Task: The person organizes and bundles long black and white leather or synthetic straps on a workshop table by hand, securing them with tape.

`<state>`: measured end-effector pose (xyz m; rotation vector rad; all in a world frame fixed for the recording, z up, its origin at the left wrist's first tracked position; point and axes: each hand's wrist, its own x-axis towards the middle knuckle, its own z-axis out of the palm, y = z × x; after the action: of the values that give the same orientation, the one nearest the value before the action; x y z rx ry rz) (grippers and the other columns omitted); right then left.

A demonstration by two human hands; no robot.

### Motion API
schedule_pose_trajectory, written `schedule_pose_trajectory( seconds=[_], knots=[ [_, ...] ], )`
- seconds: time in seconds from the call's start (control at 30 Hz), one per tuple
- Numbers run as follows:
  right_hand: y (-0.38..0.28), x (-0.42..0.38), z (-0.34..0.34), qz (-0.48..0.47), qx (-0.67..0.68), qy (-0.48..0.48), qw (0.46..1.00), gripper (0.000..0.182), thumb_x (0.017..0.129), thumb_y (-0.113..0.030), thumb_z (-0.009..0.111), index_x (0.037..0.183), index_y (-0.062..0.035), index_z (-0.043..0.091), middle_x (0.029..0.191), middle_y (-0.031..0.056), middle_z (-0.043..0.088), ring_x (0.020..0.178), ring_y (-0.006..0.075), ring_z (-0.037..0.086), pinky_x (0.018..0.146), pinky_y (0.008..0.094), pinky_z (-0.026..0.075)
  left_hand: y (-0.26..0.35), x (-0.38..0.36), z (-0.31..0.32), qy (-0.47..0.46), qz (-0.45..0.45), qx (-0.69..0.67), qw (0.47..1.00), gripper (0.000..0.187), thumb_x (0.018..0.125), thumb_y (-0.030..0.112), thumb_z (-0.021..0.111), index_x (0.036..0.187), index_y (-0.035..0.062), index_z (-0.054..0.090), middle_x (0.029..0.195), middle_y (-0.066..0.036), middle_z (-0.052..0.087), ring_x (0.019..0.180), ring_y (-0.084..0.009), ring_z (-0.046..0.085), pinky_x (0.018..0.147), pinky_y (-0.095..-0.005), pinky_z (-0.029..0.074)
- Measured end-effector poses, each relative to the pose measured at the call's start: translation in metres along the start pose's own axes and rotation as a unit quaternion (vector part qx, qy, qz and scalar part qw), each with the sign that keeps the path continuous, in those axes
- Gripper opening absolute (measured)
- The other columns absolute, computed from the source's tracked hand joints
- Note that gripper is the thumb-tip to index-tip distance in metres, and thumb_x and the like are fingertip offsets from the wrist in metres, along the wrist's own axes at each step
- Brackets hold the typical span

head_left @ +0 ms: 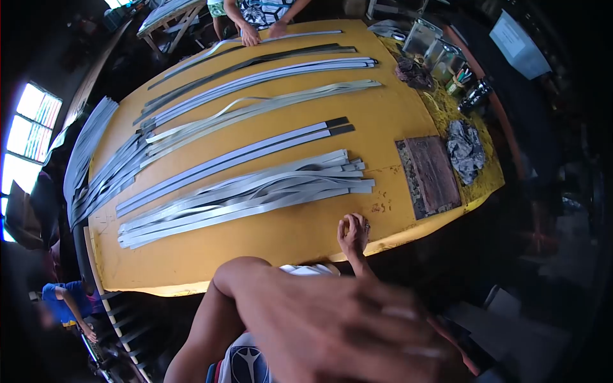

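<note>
"What are our hands doing?"

"We're keeping them apart: our left hand is a blur close in, grip impossible to tell, and our right hand is at the table's near edge, fingers curled; we can't tell if they close on anything."

"And the loose pile of pale strips?"

"Lying just left and far of our right hand! Two dark-ended strips lie beyond, a brown board right, a crumpled cloth beside that, and another person's hands at the far side!"
</note>
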<state>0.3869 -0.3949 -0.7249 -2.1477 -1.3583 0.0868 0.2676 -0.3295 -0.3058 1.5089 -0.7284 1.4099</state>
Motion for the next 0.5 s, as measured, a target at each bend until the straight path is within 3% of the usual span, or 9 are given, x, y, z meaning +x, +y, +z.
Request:
schedule_pose_trajectory(
  seconds=[0.03,0.17,0.27,0.3,0.37,0.47,0.5],
  knots=[
    [-0.001,-0.001,-0.002,-0.003,-0.003,0.000,1.000,0.023,0.090,-0.026,0.064,0.106,-0.0108,0.062,0.115,0.0093,0.059,0.109,0.0310,0.057,0.090,0.0477,0.044,0.005,-0.002,0.012,0.052,0.032,0.032,0.998,0.024,0.089,0.022,0.072,0.095,-0.0018,0.072,0.091,-0.024,0.071,0.069,-0.0281,0.070,0.054,-0.0342,0.054],
    [-0.003,0.002,-0.001,-0.005,-0.015,0.008,1.000,0.022,0.088,-0.024,0.065,0.105,-0.0109,0.061,0.113,0.0092,0.059,0.106,0.0316,0.057,0.089,0.0477,0.044,0.031,0.002,0.000,0.100,-0.063,-0.007,0.993,0.023,0.087,0.015,0.069,0.100,-0.0022,0.073,0.099,-0.026,0.072,0.084,-0.0302,0.072,0.065,-0.0371,0.058],
    [-0.005,0.002,-0.001,-0.005,-0.024,0.007,1.000,0.021,0.088,-0.023,0.065,0.105,-0.0112,0.060,0.113,0.0091,0.059,0.106,0.0324,0.056,0.090,0.0478,0.043,0.067,0.007,-0.046,0.037,-0.110,-0.036,0.993,0.028,0.093,0.018,0.062,0.109,-0.0036,0.071,0.101,-0.028,0.071,0.099,-0.0373,0.071,0.077,-0.0399,0.060],
    [-0.004,0.002,0.000,-0.007,-0.019,0.009,1.000,0.021,0.088,-0.022,0.065,0.105,-0.0113,0.060,0.113,0.0093,0.058,0.107,0.0325,0.056,0.090,0.0479,0.043,0.087,0.003,-0.059,-0.065,-0.170,0.011,0.983,0.033,0.095,0.019,0.060,0.118,-0.0038,0.066,0.108,-0.029,0.069,0.102,-0.0399,0.070,0.080,-0.0436,0.060],
    [-0.005,0.001,-0.001,-0.005,-0.023,0.007,1.000,0.022,0.087,-0.023,0.065,0.105,-0.0112,0.061,0.113,0.0099,0.058,0.107,0.0331,0.055,0.091,0.0481,0.043,0.116,-0.003,-0.061,-0.168,-0.219,0.050,0.960,0.038,0.096,0.019,0.058,0.126,-0.0041,0.061,0.115,-0.030,0.067,0.104,-0.0425,0.069,0.083,-0.0472,0.059],
    [-0.002,0.000,-0.001,-0.017,-0.031,0.023,0.999,0.022,0.087,-0.023,0.065,0.105,-0.0106,0.061,0.112,0.0107,0.058,0.106,0.0339,0.055,0.090,0.0485,0.043,0.149,-0.006,-0.064,-0.025,-0.282,0.162,0.945,0.042,0.096,0.019,0.058,0.134,0.0009,0.053,0.128,-0.029,0.060,0.105,-0.0446,0.068,0.089,-0.0553,0.055],
    [-0.004,0.002,0.001,-0.031,-0.018,0.035,0.999,0.021,0.087,-0.023,0.066,0.104,-0.0102,0.061,0.112,0.0113,0.059,0.105,0.0342,0.055,0.089,0.0486,0.044,0.160,-0.006,-0.075,-0.066,-0.286,0.215,0.932,0.042,0.096,0.019,0.059,0.135,0.0041,0.053,0.133,-0.028,0.057,0.106,-0.0450,0.067,0.090,-0.0580,0.054]
  ],
)
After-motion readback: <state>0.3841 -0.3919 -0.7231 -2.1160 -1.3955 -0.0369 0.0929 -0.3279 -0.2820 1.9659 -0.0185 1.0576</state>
